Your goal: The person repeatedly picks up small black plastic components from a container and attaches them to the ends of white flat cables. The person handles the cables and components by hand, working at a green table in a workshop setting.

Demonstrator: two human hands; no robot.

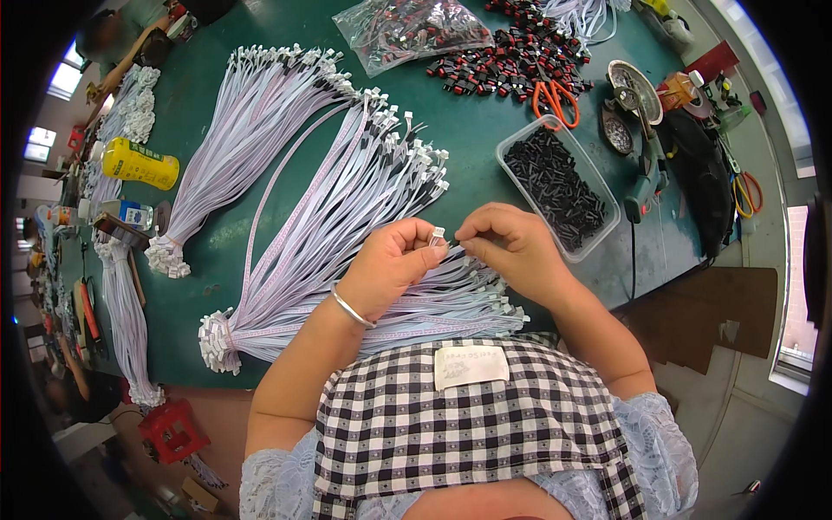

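Observation:
My left hand [387, 267] is closed, pinching a flat ribbon cable by its white end connector [438, 233] between thumb and forefinger. Close beside it, my right hand [513, 250] is also closed in a pinch. At its fingertips a small black piece [457, 242] just shows, mostly hidden by the fingers. Under both hands a large bundle of pale ribbon cables [299, 251] fans out over the table, gathered at its lower left end. Several of its loose ends carry black sleeves below white connectors. Right of my right hand stands a clear plastic box [609, 227] of short black tube pieces [555, 182].
A second cable bundle [234, 139] lies at the back left, near a yellow bottle [140, 164]. Orange-handled scissors [556, 104] lie behind the box, by a heap of black-and-red parts [511, 65] and a clear bag [407, 35]. A corded green tool [646, 186] lies right.

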